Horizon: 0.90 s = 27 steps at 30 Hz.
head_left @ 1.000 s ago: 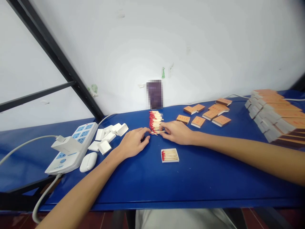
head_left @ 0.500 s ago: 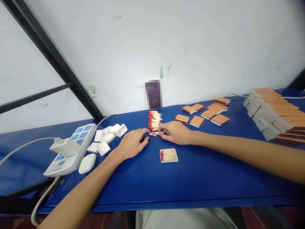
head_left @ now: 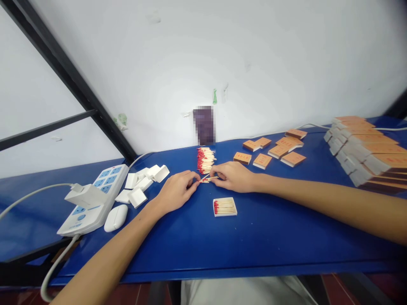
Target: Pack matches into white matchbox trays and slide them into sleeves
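Observation:
Several loose red-headed matches (head_left: 205, 180) lie between my two hands on the blue table. My left hand (head_left: 179, 190) has thumb and forefinger pinched together at the left ends of these matches. From the other side, my right hand (head_left: 233, 176) pinches matches between thumb and fingertips. Just behind is a pile of matches (head_left: 206, 161), heads mostly to the left. Nearer to me, a white matchbox tray (head_left: 225, 214) holds a layer of matches, their red heads on the left.
White empty trays (head_left: 137, 197) lie at left, beside a white earphone case (head_left: 116, 218) and a power strip (head_left: 106, 186) with a plugged-in charger. Orange matchbox sleeves (head_left: 262, 161) are scattered at the right back. Stacked matchboxes (head_left: 378, 148) stand far right.
My left fingertips have closed together onto the matches, which now lie crossed at angles. My right hand has shifted very slightly left.

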Each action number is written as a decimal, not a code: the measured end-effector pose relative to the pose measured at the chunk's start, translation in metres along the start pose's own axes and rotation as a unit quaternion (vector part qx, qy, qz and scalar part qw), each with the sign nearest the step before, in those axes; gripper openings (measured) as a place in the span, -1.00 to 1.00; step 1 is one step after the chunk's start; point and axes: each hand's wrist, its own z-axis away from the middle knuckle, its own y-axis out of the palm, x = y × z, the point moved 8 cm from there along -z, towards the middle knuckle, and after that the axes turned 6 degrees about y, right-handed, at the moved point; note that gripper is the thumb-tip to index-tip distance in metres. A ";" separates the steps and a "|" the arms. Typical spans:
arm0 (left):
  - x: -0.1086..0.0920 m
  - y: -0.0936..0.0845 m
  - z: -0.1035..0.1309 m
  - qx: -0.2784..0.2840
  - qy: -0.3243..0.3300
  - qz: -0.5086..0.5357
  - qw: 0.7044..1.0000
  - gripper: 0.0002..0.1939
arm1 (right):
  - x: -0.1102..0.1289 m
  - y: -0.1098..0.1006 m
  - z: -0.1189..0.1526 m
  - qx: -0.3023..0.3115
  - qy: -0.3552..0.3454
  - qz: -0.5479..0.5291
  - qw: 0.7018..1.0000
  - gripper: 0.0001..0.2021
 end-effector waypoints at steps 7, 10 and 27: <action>0.006 0.000 0.001 -0.013 -0.015 -0.022 1.000 -0.70 | 0.000 -0.004 0.003 -0.019 0.027 0.034 0.999 -0.81; 0.004 0.002 0.001 0.003 -0.011 -0.032 0.999 -0.67 | -0.001 -0.004 0.002 -0.023 0.030 0.038 0.999 -0.83; -0.005 0.003 -0.003 0.006 0.019 0.037 0.999 -0.63 | 0.003 -0.005 0.003 -0.016 0.001 0.002 1.000 -0.84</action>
